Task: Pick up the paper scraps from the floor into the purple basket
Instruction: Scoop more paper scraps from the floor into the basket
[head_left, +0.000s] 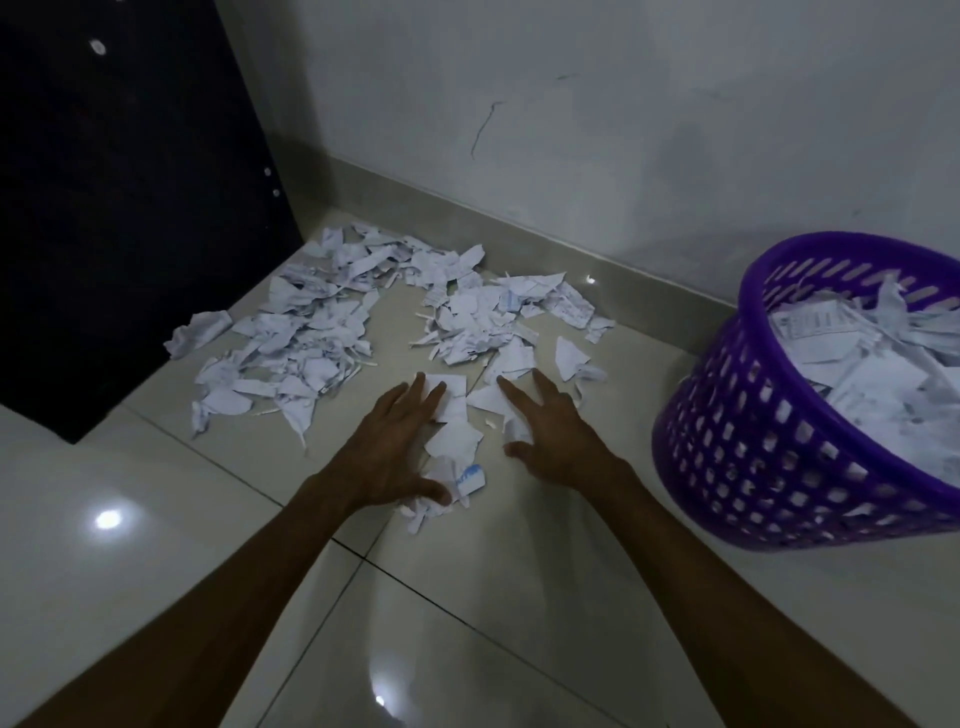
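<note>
Purple basket (779, 441) cut off at right edge; print on paper scraps (311, 332) illegible.

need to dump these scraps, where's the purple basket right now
In the head view the purple basket stands on the floor at the right edge, near the wall, just right of the right hand. It already holds scraps.

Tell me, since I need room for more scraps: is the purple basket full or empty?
Partly full: paper scraps lie heaped inside the purple basket, below its rim.
</note>
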